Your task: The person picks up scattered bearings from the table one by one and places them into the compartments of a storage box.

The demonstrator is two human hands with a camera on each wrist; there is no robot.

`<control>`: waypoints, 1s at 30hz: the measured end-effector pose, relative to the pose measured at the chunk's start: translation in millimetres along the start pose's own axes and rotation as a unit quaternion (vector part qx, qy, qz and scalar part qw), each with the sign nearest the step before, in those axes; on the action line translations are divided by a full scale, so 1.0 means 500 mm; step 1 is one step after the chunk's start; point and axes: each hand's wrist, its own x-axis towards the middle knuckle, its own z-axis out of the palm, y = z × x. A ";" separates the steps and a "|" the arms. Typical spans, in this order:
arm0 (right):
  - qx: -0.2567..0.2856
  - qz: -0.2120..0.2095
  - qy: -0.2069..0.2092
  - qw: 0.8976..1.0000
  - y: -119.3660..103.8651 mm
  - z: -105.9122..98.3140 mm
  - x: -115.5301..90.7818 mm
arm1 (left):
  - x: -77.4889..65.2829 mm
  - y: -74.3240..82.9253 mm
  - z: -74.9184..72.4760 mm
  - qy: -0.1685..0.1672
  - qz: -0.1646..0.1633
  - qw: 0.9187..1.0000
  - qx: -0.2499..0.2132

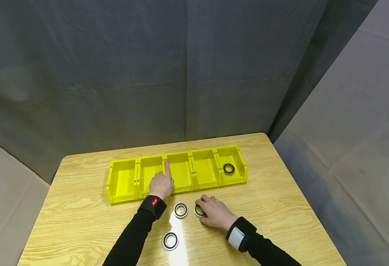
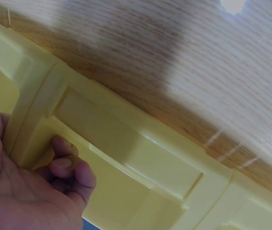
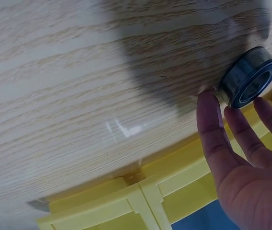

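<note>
My right hand (image 1: pixel 216 213) holds a ball bearing (image 1: pixel 199 211) at its rim, fingertips on one side and thumb on the other. In the right wrist view this bearing (image 3: pixel 251 76) is a steel ring with a dark seal, lying between the fingers. My left hand (image 1: pixel 162 183) straddles a divider of the yellow bin row (image 1: pixel 121 199), index finger straight along its top. In the left wrist view the other fingers (image 2: pixel 73 167) curl in toward this wall from one side, with part of the hand on the other.
Two more bearings lie on the wooden table, one (image 1: pixel 181 210) left of my right hand and another (image 1: pixel 170 241) nearer me. A dark-sealed bearing (image 1: pixel 229 169) sits in the far right bin. A grey curtain (image 1: pixel 181 92) hangs behind the table.
</note>
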 end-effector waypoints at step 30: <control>-0.051 -0.008 -0.003 0.999 -0.012 0.018 0.027 | 0.002 0.000 -0.003 -0.009 -0.004 1.000 0.001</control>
